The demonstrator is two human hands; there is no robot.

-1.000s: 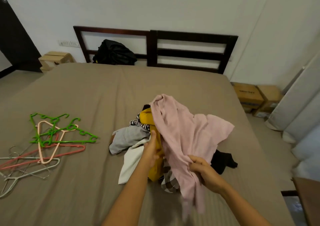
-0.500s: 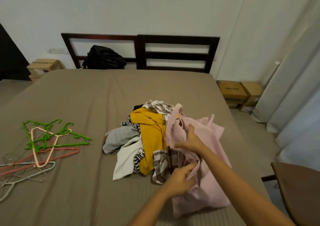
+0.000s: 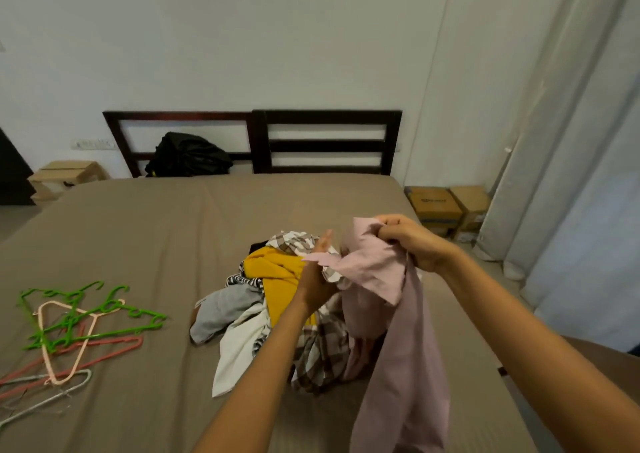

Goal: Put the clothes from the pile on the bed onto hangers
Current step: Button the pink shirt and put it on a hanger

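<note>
Since both gripped the shirt [image 3: 377, 272] low, the right hand [image 3: 412, 241] has raised it, clenched; the left hand [image 3: 317, 279] lies flat against it. Hangers [image 3: 79, 317] lie apart from the pile [image 3: 277, 272].

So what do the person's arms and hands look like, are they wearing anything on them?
Each grip is simply a bare hand. The left hand and right hand wear no gloves, and no ring, watch or bracelet shows. The left forearm and right forearm are uncovered down to the picture's bottom edge, so no sleeve is in view. No cables or markings.
</note>
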